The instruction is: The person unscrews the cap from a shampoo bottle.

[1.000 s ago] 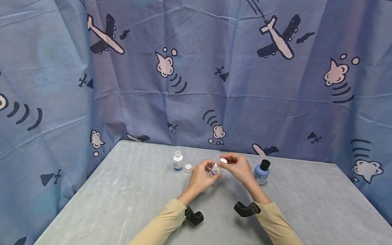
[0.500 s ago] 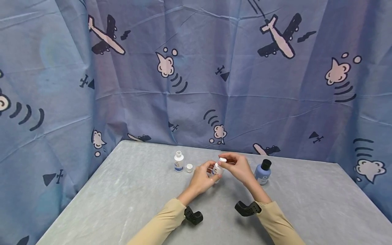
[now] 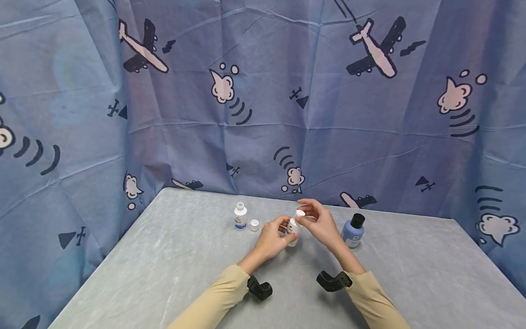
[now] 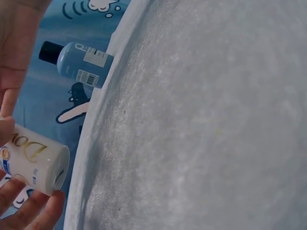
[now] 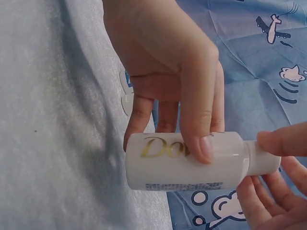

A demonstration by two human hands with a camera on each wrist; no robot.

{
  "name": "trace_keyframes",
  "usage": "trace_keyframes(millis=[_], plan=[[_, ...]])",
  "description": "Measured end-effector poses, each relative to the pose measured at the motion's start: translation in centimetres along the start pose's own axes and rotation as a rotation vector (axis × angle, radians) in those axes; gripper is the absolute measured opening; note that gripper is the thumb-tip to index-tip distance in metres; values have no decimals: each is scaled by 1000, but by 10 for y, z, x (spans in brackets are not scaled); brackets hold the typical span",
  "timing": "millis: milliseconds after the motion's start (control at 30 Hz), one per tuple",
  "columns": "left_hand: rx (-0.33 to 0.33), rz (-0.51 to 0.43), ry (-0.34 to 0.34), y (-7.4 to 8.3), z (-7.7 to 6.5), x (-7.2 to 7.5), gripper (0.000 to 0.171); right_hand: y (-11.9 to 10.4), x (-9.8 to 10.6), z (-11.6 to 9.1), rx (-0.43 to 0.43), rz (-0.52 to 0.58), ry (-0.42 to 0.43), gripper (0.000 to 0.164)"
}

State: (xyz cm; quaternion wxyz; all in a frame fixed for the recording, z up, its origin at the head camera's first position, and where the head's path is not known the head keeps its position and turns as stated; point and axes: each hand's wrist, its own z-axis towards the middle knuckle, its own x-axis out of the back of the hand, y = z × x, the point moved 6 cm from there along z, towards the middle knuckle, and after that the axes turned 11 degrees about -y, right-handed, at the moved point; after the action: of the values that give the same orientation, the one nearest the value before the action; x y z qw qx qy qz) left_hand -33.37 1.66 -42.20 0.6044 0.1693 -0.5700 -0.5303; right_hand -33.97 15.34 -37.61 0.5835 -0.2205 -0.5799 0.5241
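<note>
Bottle of white plastic (image 3: 293, 226) clamped in left hand (image 3: 271, 239) | right hand (image 3: 320, 224) pinching round white cap (image 3: 301, 213) | up go its far fingers, higher than before

Gold "Do" Stood Out on the Held White Bottle (image 5: 163, 171)

We read "Do" in gold script (image 5: 152, 147) on its side, the rest partly covered. The print strip (image 5: 184, 186) below was too blurred for us. On the blue bottle (image 4: 72, 62) we found a barcode (image 4: 88, 77) and unclear label lettering. Print on the standing white bottle (image 3: 240, 217) was too small to read.
</note>
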Motion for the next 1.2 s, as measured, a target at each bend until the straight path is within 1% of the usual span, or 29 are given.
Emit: trace_keyframes(millis=[100,167,267,400,500,600,767,867,1000,1200], plan=[[-13,-24,-2,0,0,0,40,-1,-1,-1,17,36,-28,48],[-25,-38,0,-1,0,1,41,-1,-1,0,33,48,-51,49],[-35,-46,6,-2,0,1,42,-1,-2,0,57,37,-83,47],[-21,-40,30,-4,-1,2,43,1,-3,1,71,14,-101,44],[2,-44,64,-5,-1,4,43,2,-2,1,63,15,-79,42],[29,-40,103,-5,-2,6,43,2,0,0,24,4,-35,41],[57,-2,160,-5,-3,9,42,8,3,-1,-110,-65,44,42],[63,33,186,-3,-3,10,42,10,4,-2,-167,-95,71,41],[66,60,211,-1,-5,11,42,11,3,-2,-199,-95,84,38],[47,55,235,0,-6,11,42,10,2,-2,-203,-100,92,36]])
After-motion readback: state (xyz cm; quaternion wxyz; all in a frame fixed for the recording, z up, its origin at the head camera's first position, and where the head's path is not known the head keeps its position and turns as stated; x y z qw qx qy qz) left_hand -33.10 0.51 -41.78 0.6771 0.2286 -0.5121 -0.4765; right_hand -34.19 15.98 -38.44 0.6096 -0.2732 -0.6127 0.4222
